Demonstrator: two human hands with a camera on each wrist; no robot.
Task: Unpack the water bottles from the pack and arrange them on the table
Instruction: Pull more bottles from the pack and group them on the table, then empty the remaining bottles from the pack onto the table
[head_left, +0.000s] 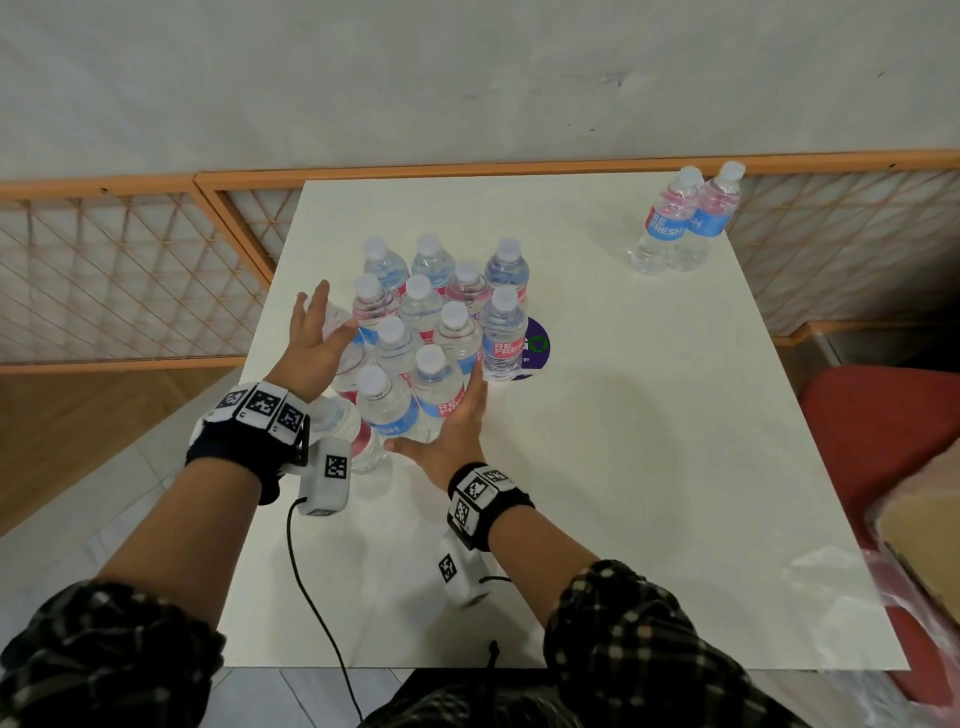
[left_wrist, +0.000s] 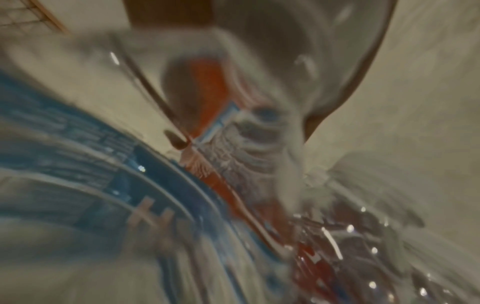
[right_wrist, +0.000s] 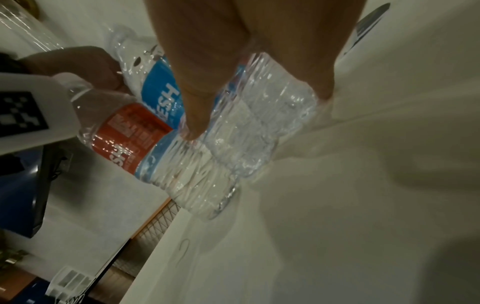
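Both forearms reach out over the white surface (head_left: 649, 467) toward the cluster of water bottles (head_left: 431, 332) standing upright near its middle. The left hand (head_left: 311, 338) is spread wide, fingers straight, palm against the cluster's left side. The right hand (head_left: 454, 431) is likewise flat and wide, fingers pressed along the cluster's near right side, thumb stretched left. Two more bottles (head_left: 680, 218) stand together well apart from the cluster, at the far right corner.
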